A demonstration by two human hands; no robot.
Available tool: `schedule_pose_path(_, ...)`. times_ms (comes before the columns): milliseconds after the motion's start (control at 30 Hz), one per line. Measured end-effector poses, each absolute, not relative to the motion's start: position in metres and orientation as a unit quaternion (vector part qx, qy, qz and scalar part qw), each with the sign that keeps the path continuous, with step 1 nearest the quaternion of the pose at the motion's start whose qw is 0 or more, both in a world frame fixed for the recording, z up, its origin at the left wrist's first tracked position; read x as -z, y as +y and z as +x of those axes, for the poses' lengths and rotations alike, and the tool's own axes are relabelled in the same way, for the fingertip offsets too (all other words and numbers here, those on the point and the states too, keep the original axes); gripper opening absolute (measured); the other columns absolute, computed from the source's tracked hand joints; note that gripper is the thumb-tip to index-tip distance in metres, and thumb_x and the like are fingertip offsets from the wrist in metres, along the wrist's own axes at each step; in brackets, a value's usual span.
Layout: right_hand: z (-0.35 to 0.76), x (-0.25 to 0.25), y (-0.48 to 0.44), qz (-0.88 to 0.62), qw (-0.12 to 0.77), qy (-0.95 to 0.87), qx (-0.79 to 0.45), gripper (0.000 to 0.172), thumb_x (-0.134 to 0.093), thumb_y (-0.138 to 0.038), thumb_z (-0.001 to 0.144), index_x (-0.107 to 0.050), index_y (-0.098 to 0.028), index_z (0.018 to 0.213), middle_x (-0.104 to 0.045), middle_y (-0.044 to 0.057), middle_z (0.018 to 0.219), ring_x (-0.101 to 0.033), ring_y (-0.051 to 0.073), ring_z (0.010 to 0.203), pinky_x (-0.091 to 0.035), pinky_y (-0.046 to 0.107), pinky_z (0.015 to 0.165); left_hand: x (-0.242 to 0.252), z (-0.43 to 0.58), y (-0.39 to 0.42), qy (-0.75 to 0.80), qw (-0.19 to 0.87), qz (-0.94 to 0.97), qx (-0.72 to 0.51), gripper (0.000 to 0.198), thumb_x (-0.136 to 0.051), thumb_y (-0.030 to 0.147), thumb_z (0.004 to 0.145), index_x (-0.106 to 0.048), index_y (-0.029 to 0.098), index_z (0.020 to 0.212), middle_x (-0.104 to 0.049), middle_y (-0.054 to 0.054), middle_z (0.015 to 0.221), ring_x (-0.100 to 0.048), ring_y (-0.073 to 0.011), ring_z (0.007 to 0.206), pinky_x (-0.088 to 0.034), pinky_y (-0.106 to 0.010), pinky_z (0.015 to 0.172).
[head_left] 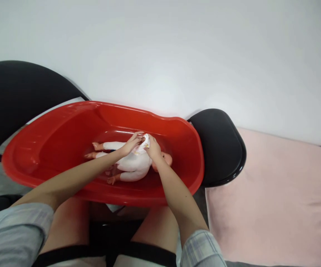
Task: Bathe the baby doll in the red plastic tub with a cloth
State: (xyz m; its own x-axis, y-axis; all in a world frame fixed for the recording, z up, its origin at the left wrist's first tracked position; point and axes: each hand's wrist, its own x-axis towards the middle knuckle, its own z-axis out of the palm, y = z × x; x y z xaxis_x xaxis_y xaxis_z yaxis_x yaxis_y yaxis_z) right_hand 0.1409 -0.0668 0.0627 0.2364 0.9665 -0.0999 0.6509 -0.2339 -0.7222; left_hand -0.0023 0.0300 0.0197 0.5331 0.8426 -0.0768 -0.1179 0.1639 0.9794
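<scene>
Your left hand (132, 142) and right hand (152, 146): fingers pinch white cloth (146, 142) bunched on doll (134, 167) in red tub (93, 107). Cloth-handling step, seemingly; next pull needs doll steadied.

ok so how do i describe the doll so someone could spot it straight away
Find the big red tub left of the pink blanket. Lying along its bottom is the doll, with the left hand and right hand pinching its clothing. It alone is pale and white-suited against the red.
</scene>
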Motion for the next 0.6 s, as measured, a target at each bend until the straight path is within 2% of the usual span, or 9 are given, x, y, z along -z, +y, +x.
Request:
schedule_pose_path(100,0.143,-0.062,-0.068,-0.755,0.259,-0.548,-0.251,0.078,-0.071,-0.012,0.094,-0.043,-0.026,0.166,-0.051,0.012,0.166,-0.058,0.027,0.144,-0.048,0.039,0.118,-0.024,-0.002,0.023,0.297,0.701,0.548,-0.346,0.062,-0.08,0.033,0.072,-0.057,0.024,0.129,-0.072,-0.007,0.122,-0.067,-0.0268,0.119,-0.052,-0.04,0.102)
schedule_pose_path(233,0.146,-0.062,-0.066,-0.742,0.245,-0.583,-0.222,0.051,-0.066,-0.011,0.097,-0.064,-0.023,0.146,-0.066,0.01,0.149,-0.057,0.026,0.14,-0.048,0.038,0.116,-0.018,-0.002,0.025,0.275,0.701,0.561,-0.343,0.069,-0.083,0.034,0.072,-0.055,0.025,0.135,-0.07,-0.007,0.125,-0.067,-0.0273,0.121,-0.049,-0.042,0.108)
schedule_pose_path(333,0.145,-0.061,-0.065,-0.726,0.267,-0.597,-0.214,0.043,-0.064,-0.005,0.093,-0.072,-0.021,0.132,-0.07,0.01,0.139,-0.063,0.024,0.128,-0.051,0.035,0.11,-0.009,-0.002,0.029,0.291,0.693,0.57,-0.333,0.074,-0.082,0.036,0.072,-0.054,0.024,0.139,-0.07,-0.006,0.121,-0.067,-0.0273,0.119,-0.049,-0.042,0.106)
schedule_pose_path(433,0.143,-0.06,-0.063,-0.703,0.318,-0.587,-0.245,0.037,-0.056,-0.003,0.094,-0.077,-0.02,0.119,-0.074,0.008,0.131,-0.068,0.021,0.119,-0.053,0.032,0.108,-0.001,-0.002,0.032,0.31,0.674,0.588,-0.324,0.071,-0.079,0.036,0.071,-0.057,0.021,0.136,-0.071,-0.01,0.126,-0.066,-0.0295,0.122,-0.05,-0.043,0.106)
schedule_pose_path(533,0.14,-0.06,-0.062,-0.685,0.363,-0.57,-0.272,0.04,-0.053,-0.006,0.095,-0.079,-0.023,0.12,-0.076,0.004,0.128,-0.068,0.018,0.125,-0.052,0.031,0.114,0.003,-0.002,0.033,0.315,0.651,0.611,-0.32,0.064,-0.075,0.032,0.07,-0.062,0.019,0.131,-0.072,-0.013,0.133,-0.065,-0.0325,0.127,-0.05,-0.045,0.11)
schedule_pose_path(600,0.139,-0.06,-0.062,-0.688,0.362,-0.566,-0.273,0.04,-0.056,-0.009,0.094,-0.079,-0.025,0.122,-0.075,0.002,0.132,-0.065,0.018,0.132,-0.05,0.032,0.117,0.003,0.0,0.033,0.305,0.622,0.644,-0.324,0.059,-0.075,0.031,0.071,-0.067,0.019,0.129,-0.073,-0.013,0.134,-0.066,-0.034,0.128,-0.051,-0.046,0.111)
